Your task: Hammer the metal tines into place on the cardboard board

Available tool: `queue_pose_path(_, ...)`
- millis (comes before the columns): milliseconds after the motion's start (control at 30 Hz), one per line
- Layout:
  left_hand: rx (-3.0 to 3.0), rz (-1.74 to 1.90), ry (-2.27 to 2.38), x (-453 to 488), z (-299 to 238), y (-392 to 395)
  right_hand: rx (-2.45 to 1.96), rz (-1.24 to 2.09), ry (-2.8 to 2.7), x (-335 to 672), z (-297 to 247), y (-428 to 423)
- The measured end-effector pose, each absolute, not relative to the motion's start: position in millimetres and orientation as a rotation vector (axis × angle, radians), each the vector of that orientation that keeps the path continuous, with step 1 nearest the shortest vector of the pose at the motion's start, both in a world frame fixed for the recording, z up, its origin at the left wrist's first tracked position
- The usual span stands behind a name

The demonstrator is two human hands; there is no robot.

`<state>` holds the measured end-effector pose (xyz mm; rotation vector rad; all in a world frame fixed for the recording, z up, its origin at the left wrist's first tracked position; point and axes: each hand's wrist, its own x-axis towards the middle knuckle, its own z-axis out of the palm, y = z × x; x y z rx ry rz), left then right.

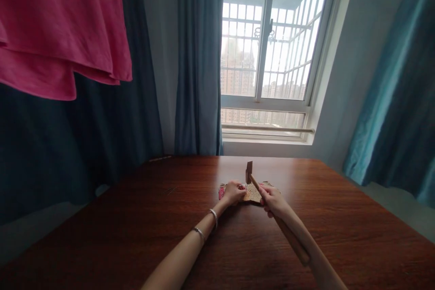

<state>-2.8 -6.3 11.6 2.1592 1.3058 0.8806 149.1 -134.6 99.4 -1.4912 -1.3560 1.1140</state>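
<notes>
My right hand [273,200] is wrapped round the wooden handle of a hammer [249,172]. The hammer's head is raised just above a small light-brown, speckled board [254,194], and its long handle runs back under my right forearm. At the board's left part, my left hand [234,192] is closed in a pinch. A thin upright nail [246,186] shows at its fingertips, below the hammer head; its lower end is hard to make out. Pink-red patterning [222,191] shows at the board's left end, partly covered by my left hand.
The board lies on a large reddish-brown wooden table [204,244]. Several thin, dark, nail-like pieces [171,190] lie to the left. Behind the table are a barred window [265,72] and blue curtains [200,63]. A pink cloth [61,27] hangs at upper left.
</notes>
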Motion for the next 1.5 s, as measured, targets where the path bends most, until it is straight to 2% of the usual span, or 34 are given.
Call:
queue_pose_path(600, 2.188, 0.921, 1.306, -1.1, 10.4, -6.4, -1.444, 1.063, -1.355, 144.4, 93.0, -137.7)
queue_pose_path(833, 2.222, 0.904, 1.317, -2.2, 9.5, -4.9, -1.367, 1.171, -1.197, 148.8, 92.1, -138.4)
queue_pose_path(1200, 2.129, 0.88, 1.176, -6.2, 8.3, 1.0, -1.351, 1.226, -1.142, 162.6, 63.5, -138.6)
queue_pose_path(1333, 2.025, 0.772, 1.073, -18.7, 16.2, 9.8, -1.439, 1.1, -1.148, 177.0, 56.7, -140.4)
queue_pose_path(1500, 1.916, 0.605, 0.913, -41.0, 39.6, 20.4, -1.659, 0.652, -1.34, 214.5, 47.1, -140.2)
